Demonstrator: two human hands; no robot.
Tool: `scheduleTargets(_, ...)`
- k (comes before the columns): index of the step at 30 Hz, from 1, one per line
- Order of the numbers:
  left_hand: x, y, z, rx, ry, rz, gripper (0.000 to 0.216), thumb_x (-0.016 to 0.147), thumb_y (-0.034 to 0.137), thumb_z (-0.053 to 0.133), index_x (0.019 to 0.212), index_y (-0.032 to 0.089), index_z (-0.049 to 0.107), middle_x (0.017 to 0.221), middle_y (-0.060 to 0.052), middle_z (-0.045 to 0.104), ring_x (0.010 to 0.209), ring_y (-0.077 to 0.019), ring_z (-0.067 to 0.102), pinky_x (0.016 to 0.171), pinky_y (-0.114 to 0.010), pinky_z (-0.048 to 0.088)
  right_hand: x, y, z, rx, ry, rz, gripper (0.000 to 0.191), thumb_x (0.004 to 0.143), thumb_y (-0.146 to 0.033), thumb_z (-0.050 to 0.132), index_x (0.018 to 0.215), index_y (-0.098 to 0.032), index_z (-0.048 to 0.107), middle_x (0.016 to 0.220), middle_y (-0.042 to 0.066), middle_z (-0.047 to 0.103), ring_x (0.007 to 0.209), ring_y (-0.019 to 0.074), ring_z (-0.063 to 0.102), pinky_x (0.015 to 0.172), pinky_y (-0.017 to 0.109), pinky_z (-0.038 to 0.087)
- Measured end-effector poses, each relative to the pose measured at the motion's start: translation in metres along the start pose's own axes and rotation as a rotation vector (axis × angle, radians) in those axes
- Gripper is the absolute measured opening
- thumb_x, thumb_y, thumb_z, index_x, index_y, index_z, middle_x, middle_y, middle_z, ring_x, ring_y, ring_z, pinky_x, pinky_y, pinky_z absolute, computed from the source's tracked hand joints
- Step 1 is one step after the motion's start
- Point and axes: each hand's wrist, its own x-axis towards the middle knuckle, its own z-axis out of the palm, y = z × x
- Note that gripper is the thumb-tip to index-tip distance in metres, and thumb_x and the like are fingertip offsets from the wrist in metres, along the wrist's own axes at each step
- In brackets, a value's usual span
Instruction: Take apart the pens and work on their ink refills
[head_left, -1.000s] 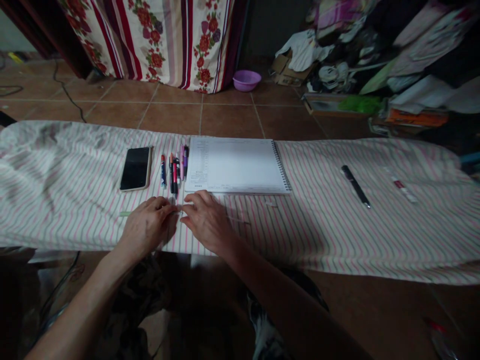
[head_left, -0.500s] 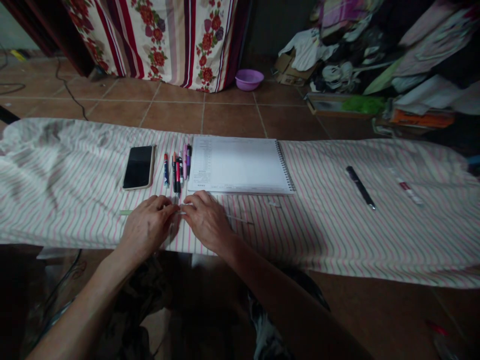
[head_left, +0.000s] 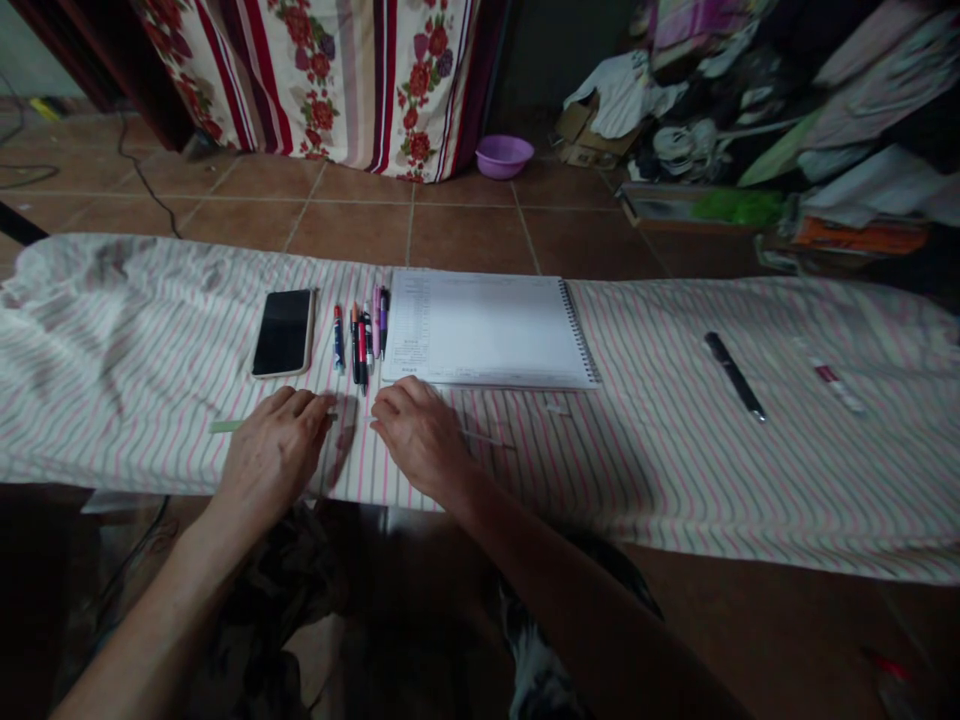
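Note:
My left hand (head_left: 274, 455) rests on the striped cloth (head_left: 112, 350) with its fingers curled over a pale green pen (head_left: 223, 426), whose end sticks out to the left. My right hand (head_left: 420, 435) lies a short gap to the right. Its fingers are closed over a thin clear stick (head_left: 489, 439) that pokes out toward the right. Just beyond the hands lie a row of several coloured pens (head_left: 361, 335), a dark phone (head_left: 283, 332) and an open spiral notebook (head_left: 495, 330).
A black pen (head_left: 735, 375) and a red-and-white pen (head_left: 838, 386) lie on the cloth at the right. A small white bit (head_left: 556, 408) sits below the notebook. On the tiled floor behind are a purple bowl (head_left: 504, 156), a floral curtain (head_left: 360, 80) and a pile of clutter (head_left: 750, 100).
My hands, fingertips together before, have drawn apart. The left hand slid left with the green pen, and a gap of cloth shows between them.

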Motion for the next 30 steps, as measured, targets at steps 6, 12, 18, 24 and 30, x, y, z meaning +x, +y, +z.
scheduleTargets(6, 0.002, 0.004, -0.001, -0.102, 0.002, 0.020, 0.021, 0.084, 0.018, 0.043, 0.089, 0.013, 0.063, 0.081, -0.008, 0.063, 0.077, -0.0228, 0.054, 0.071, -0.035, 0.046, 0.000, 0.001, -0.001, 0.024, 0.012, 0.018, 0.005, 0.082, -0.017, 0.053, 0.084, -0.016, 0.058, 0.089, 0.007, 0.059, 0.094, 0.0209, 0.043, 0.079, 0.034, 0.038)
scheduleTargets(12, 0.002, 0.005, 0.004, -0.179, 0.012, -0.011, 0.017, 0.082, 0.020, 0.049, 0.091, 0.014, 0.062, 0.082, -0.007, 0.065, 0.077, -0.0224, 0.055, 0.070, -0.034, 0.046, -0.001, -0.001, -0.003, 0.008, 0.012, 0.003, 0.005, 0.083, -0.017, 0.052, 0.084, -0.015, 0.058, 0.088, 0.006, 0.058, 0.093, 0.0209, 0.044, 0.080, 0.034, 0.038)
scheduleTargets(18, 0.002, 0.005, 0.008, -0.183, 0.015, -0.007, 0.020, 0.083, 0.022, 0.048, 0.095, 0.015, 0.062, 0.084, -0.007, 0.065, 0.077, -0.0214, 0.056, 0.070, -0.033, 0.047, -0.001, -0.002, -0.007, -0.006, 0.018, 0.016, 0.006, 0.083, -0.016, 0.051, 0.083, -0.016, 0.057, 0.088, 0.007, 0.058, 0.095, 0.0215, 0.043, 0.079, 0.035, 0.038)
scheduleTargets(24, 0.004, 0.010, 0.001, -0.030, -0.025, 0.008, 0.022, 0.085, 0.023, 0.045, 0.094, 0.017, 0.065, 0.081, -0.006, 0.065, 0.075, -0.0227, 0.055, 0.064, -0.034, 0.046, -0.002, -0.001, -0.009, -0.027, -0.010, 0.022, 0.005, 0.082, -0.016, 0.053, 0.084, -0.015, 0.057, 0.087, 0.007, 0.057, 0.094, 0.0220, 0.043, 0.077, 0.035, 0.038)
scheduleTargets(30, 0.005, 0.013, 0.000, -0.027, -0.053, 0.038, 0.025, 0.086, 0.022, 0.043, 0.092, 0.016, 0.065, 0.080, -0.007, 0.065, 0.075, -0.0225, 0.055, 0.065, -0.034, 0.046, -0.002, -0.003, -0.009, -0.038, -0.019, 0.023, 0.005, 0.082, -0.016, 0.053, 0.084, -0.015, 0.057, 0.089, 0.007, 0.057, 0.096, 0.0222, 0.042, 0.078, 0.035, 0.038)
